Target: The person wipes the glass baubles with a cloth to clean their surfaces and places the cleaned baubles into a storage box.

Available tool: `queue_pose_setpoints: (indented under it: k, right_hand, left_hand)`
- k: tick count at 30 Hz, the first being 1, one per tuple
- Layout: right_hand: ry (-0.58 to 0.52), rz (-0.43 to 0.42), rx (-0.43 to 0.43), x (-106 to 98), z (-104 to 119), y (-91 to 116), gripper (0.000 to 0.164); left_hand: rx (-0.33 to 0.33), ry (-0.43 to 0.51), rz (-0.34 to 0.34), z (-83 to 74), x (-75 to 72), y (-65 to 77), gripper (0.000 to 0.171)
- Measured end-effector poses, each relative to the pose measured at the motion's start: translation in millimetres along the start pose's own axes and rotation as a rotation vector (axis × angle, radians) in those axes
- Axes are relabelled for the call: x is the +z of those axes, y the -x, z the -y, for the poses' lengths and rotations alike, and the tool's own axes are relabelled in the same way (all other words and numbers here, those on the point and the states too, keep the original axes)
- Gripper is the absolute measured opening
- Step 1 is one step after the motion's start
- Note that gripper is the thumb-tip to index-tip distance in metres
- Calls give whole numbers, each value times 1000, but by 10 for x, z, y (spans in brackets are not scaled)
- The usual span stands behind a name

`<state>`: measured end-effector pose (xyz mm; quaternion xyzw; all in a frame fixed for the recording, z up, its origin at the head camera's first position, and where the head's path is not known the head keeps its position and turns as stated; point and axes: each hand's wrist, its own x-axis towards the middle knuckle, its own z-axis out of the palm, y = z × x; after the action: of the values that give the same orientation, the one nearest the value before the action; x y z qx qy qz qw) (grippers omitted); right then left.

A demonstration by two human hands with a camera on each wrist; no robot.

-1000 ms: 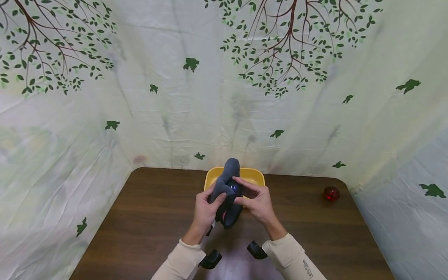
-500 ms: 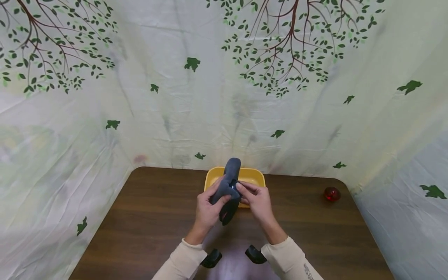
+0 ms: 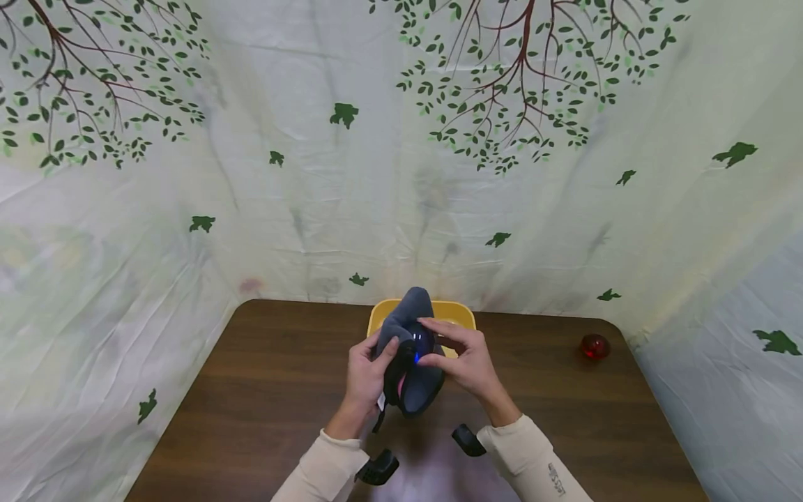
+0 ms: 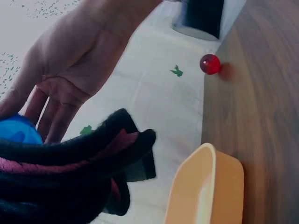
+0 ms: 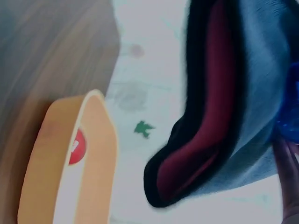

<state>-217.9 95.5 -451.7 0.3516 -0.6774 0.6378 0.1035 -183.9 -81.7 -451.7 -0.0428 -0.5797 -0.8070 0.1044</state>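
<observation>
My left hand (image 3: 364, 373) grips a soft grey-blue fabric item (image 3: 410, 308) with a black edge, a pink lining and a white tag. It is folded over, and its exact kind I cannot tell. A shiny, see-through blue ball (image 3: 422, 339) lies against the cloth, partly covered by it. Finger and thumb of my right hand (image 3: 467, 354) pinch the ball from the right. In the left wrist view the right hand (image 4: 77, 53) reaches over the blue ball (image 4: 18, 131), beside the pink-lined fold. The right wrist view shows the lining up close, with the ball (image 5: 290, 107) at its edge.
A yellow tray (image 3: 461, 314) stands behind the hands at the table's back edge; the right wrist view shows a red round thing (image 5: 78, 147) in it. A see-through red ball (image 3: 594, 347) sits at the back right of the wooden table (image 3: 276, 376). Printed cloth hangs behind.
Half a second ago the cloth covered most of the blue ball; now more of the ball shows. The right thumb and finger have spread wider around it, and the fabric's lower end has tilted into view.
</observation>
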Motion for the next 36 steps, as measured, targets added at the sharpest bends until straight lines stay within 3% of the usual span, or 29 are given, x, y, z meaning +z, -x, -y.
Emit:
queue_pose_setpoints:
  k: [4, 8, 14, 20, 24, 29, 36]
  right_hand:
    - [-8, 7, -129, -1, -57, 5, 50]
    - [-62, -39, -93, 41, -67, 33, 49]
    - [-151, -209, 169, 161, -27, 117, 41]
    - [-242, -362, 475, 244, 39, 112, 31]
    - [-258, -397, 574, 252, 93, 81, 34]
    - [-199, -378, 552, 264, 146, 92, 34]
    - [-131, -375, 396, 305, 116, 158, 37]
  left_hand:
    - [-20, 30, 46, 29, -6, 3, 32]
    - [-16, 18, 71, 60, -37, 2, 35]
    - [41, -46, 120, 101, -79, 0, 45]
    - [269, -201, 208, 106, -90, 13, 55]
    - [380, -249, 241, 129, -98, -2, 56]
    - [384, -264, 235, 153, -114, -19, 51]
    - [235, -272, 143, 92, -70, -24, 45]
